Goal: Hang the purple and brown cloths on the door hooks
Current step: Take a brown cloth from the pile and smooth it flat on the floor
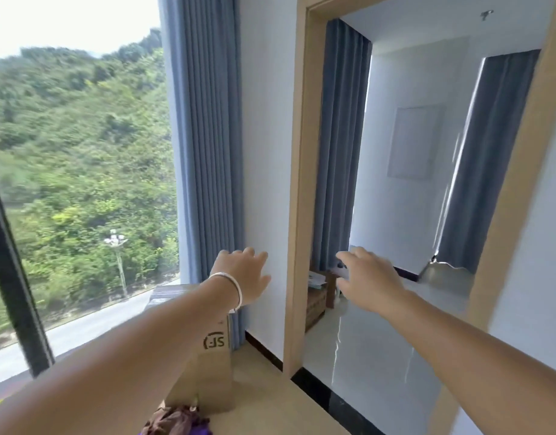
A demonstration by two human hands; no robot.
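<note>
A bundle of brown cloth (168,420) and purple cloth (199,431) lies at the bottom edge of the view, below my left forearm. My left hand (243,276), with a silver bracelet at the wrist, is held out in front of the white wall, fingers apart and holding nothing. My right hand (369,279) reaches forward in front of the doorway (301,183), also with spread fingers and nothing in it. No door hooks show in the view.
A tall cardboard box (207,368) stands against the blue curtain (207,136) beside the big window (78,183). Through the wood-framed doorway lie a glossy tiled floor (380,356), a small wooden cabinet (317,301) and more curtains.
</note>
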